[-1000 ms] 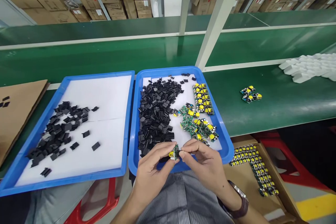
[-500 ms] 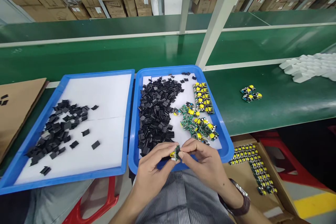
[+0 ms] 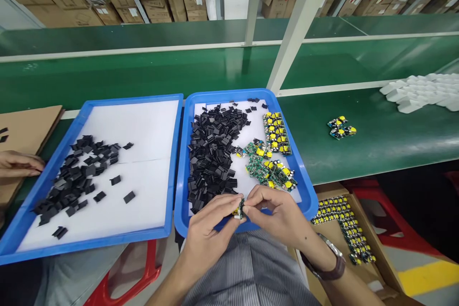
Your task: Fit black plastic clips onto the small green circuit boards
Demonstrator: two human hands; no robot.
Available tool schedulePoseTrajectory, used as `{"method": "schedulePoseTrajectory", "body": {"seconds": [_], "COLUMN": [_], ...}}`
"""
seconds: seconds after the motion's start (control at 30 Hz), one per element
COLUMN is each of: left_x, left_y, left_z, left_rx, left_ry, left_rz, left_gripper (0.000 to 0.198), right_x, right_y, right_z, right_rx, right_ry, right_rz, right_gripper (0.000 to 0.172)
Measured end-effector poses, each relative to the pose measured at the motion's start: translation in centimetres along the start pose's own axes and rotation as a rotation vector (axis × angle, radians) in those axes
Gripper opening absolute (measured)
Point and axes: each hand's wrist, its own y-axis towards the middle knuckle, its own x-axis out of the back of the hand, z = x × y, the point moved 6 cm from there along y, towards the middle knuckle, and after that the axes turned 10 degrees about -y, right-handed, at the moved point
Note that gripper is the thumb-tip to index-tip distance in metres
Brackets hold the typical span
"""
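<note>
Between my two hands, over the near rim of the right blue tray (image 3: 311, 201), is a small green circuit board (image 3: 241, 208) with a yellow part on it. My left hand (image 3: 211, 224) pinches the board from the left side. The fingertips of my right hand (image 3: 274, 210) press on its right edge; whether they hold some small piece there is hidden. Just beyond my hands lies a pile of black folded plastic pieces (image 3: 211, 153). To its right are a loose heap of circuit boards (image 3: 268, 169) and a neat block of boards (image 3: 277, 133) with yellow parts.
A second blue tray (image 3: 175, 153) with scattered black pieces (image 3: 79, 172) stands at left. Another person's hand (image 3: 21, 163) rests by cardboard there. Several boards (image 3: 340, 128) and white pieces (image 3: 423, 92) lie on the green bench (image 3: 376, 153). A carton (image 3: 385, 258) of boards stands low at right.
Another person's hand has come into view at the far left, over the cardboard. My hands keep nearly the same hold on the circuit board.
</note>
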Motion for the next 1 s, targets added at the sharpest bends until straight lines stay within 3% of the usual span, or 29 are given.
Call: {"method": "schedulePoseTrajectory", "body": {"seconds": [0.13, 0.3, 0.53, 0.8, 0.93, 1.0], "left_x": [-0.2, -0.3, -0.2, -0.5, -0.5, -0.3], "left_y": [-0.1, -0.2, -0.1, -0.1, -0.2, -0.1], "left_z": [0.1, 0.5, 0.3, -0.6, -0.7, -0.6], "left_rx": [-0.023, 0.045, 0.066, -0.148, -0.130, -0.079], "left_ry": [0.060, 0.021, 0.022, 0.054, 0.080, 0.072], "left_rz": [0.028, 0.021, 0.021, 0.053, 0.016, -0.012], "left_gripper": [0.047, 0.051, 0.051, 0.051, 0.052, 0.050], "right_x": [0.0, 0.3, 0.8, 0.7, 0.3, 0.2], "right_y": [0.3, 0.0, -0.5, -0.3, -0.5, -0.7], "right_z": [-0.4, -0.5, 0.1, 0.2, -0.6, -1.1], "right_rx": [-0.022, -0.056, -0.033, -0.094, -0.145, -0.185], "right_ry": [0.036, 0.149, -0.040, -0.145, 0.033, 0.188], "right_rz": [0.034, 0.033, 0.017, 0.079, 0.053, 0.015], "right_gripper": [0.012, 0.007, 0.010, 0.013, 0.013, 0.020]}}
